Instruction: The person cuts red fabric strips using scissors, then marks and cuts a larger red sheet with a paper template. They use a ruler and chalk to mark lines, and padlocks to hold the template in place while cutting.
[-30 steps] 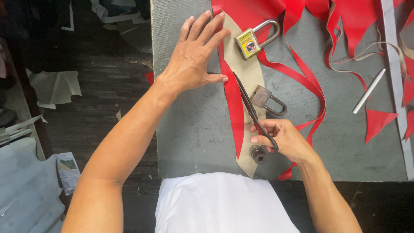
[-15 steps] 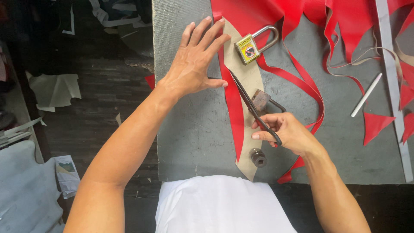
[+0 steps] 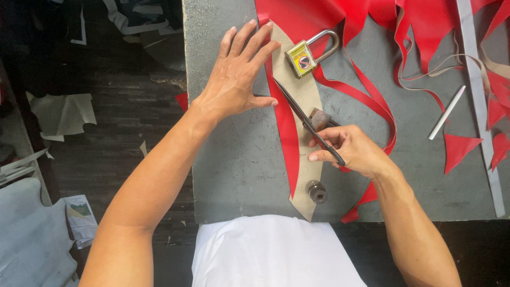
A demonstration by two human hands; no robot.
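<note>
Left hand (image 3: 236, 79): flat, fingers spread, pressing the red sheet (image 3: 287, 133) beside the tan pattern (image 3: 305, 98).
Right hand (image 3: 353, 151): closed around the knife (image 3: 305, 123) handle.
Knife: on the counter (image 3: 239, 165), long axis diagonal, tip pointing far-left toward the left hand.
Nearer hand: right.
Weights: padlock (image 3: 308, 53) far, round weight (image 3: 317, 191) near.

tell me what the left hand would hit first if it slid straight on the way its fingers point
Likely only red sheet: the left hand lies flat with fingers aimed up and right across the tan pattern strip. The brass padlock sits just right of that line, so it looks missed.
</note>
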